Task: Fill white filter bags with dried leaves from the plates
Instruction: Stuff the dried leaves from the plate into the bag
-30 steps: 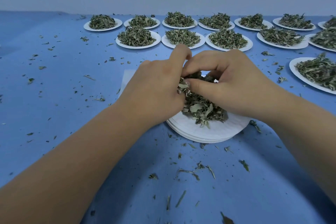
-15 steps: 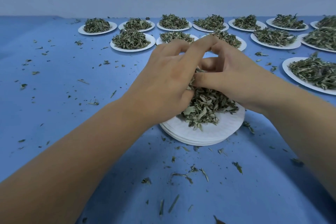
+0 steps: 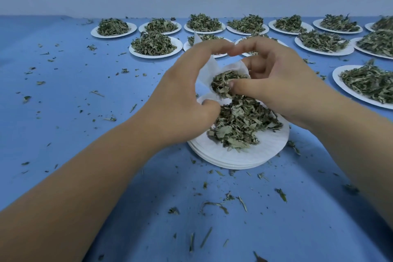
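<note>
Change: hands risen off centre-frame plate [image 3: 234, 155], filter bag [image 3: 207, 70] now exposed | left hand [image 3: 182, 100] grip holds bag | right hand [image 3: 274, 78] grip pinches leaves [image 3: 223, 83] into it | filling underway

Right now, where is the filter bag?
The bag is at the centre of the head view, held open in the left hand, just above the nearest plate; the right hand pinches leaves at its mouth.

Filter bag [image 3: 207, 70] over apparently stacked plates [image 3: 234, 157]
</note>
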